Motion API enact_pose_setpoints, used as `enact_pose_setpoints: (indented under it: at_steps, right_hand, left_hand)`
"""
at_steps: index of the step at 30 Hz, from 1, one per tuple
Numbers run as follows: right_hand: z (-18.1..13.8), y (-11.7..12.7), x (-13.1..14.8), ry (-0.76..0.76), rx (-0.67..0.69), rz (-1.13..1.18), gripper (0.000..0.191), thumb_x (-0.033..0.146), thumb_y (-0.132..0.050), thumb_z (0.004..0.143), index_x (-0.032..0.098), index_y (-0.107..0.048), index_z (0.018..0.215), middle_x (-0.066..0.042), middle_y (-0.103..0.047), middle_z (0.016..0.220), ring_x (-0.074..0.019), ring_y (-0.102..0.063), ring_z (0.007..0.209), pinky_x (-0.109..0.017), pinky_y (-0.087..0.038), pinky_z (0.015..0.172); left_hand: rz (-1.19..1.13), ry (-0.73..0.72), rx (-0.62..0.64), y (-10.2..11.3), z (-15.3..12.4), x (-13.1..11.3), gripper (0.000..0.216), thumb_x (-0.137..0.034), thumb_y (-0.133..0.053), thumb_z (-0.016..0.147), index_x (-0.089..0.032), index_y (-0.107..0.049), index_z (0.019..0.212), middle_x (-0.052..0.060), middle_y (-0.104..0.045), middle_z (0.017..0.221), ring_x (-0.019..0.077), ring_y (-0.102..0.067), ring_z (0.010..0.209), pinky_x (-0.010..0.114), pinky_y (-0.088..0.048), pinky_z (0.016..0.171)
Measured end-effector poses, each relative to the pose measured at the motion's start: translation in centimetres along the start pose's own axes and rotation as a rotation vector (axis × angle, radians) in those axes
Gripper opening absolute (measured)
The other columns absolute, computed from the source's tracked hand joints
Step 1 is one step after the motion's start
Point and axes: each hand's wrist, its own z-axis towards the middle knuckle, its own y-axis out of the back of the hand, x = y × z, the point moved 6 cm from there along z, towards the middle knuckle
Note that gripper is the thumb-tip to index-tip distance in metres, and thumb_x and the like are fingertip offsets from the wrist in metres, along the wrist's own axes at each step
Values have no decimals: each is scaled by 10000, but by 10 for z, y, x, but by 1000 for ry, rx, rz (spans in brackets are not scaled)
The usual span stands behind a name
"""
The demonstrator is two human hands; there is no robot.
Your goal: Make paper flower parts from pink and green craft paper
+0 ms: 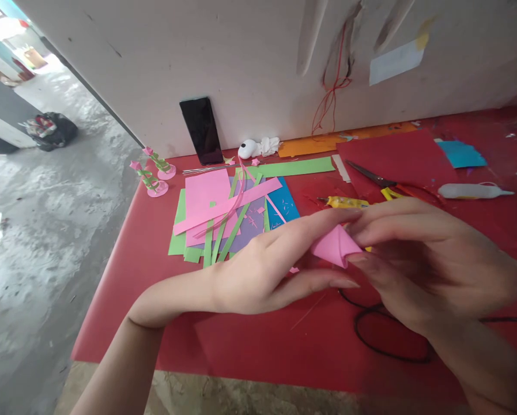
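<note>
Both my hands meet over the red table (pixel 124 300) on a small folded pink paper piece (pixel 332 246). My left hand (pixel 267 271) reaches in from the left, its long fingers pinched on the paper's left side. My right hand (pixel 426 259) comes from the right, with thumb and fingers closed on the paper's right edge. The paper is held a little above the table. Just behind the hands lies a pile of pink, green, purple and blue paper sheets and strips (pixel 227 216).
Scissors (pixel 381 181), a yellow tube (pixel 347 202), a white glue bottle (pixel 472 191) and a red sheet (pixel 396 155) lie at the back right. A black phone (pixel 201 130) leans on the wall. Two small pink paper ornaments (pixel 154 176) stand at the left corner. A black cord (pixel 383 340) loops near the front.
</note>
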Motion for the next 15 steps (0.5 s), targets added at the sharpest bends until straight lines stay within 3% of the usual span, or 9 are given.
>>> enact_pose_setpoints:
  at_steps: [3,5,11,15]
  right_hand:
    - [4,-1,3,29,71,-26,54,243,-505,923,232,-499,870,39,-573,701,-62,-554,636,-238,-449,520]
    - [5,-2,6,64,104,-79,74,266,-463,944,239,-481,878,48,-528,632,-71,-525,588,-251,-429,504]
    - [4,-5,9,89,191,-184,89,202,-430,940,272,-482,923,41,-562,694,-99,-523,560,-271,-442,499]
    - [3,-9,9,122,195,-187,115,197,-405,945,287,-470,914,49,-557,685,-109,-528,543,-263,-456,494]
  left_hand:
    - [116,-81,21,2,2,-3,489,-295,-426,963,-56,-324,1377,167,-639,1213,189,-651,1095,274,-600,814]
    - [177,-125,13,2,2,-6,500,-310,-416,968,-20,-334,1366,176,-649,1184,160,-671,992,260,-587,817]
    - [313,-135,-50,1,2,-6,399,-346,-329,996,-45,-447,1230,42,-652,793,80,-575,654,178,-519,595]
    - [226,-155,-115,3,3,-5,413,-371,-313,994,-42,-459,1198,26,-654,821,59,-611,709,147,-515,654]
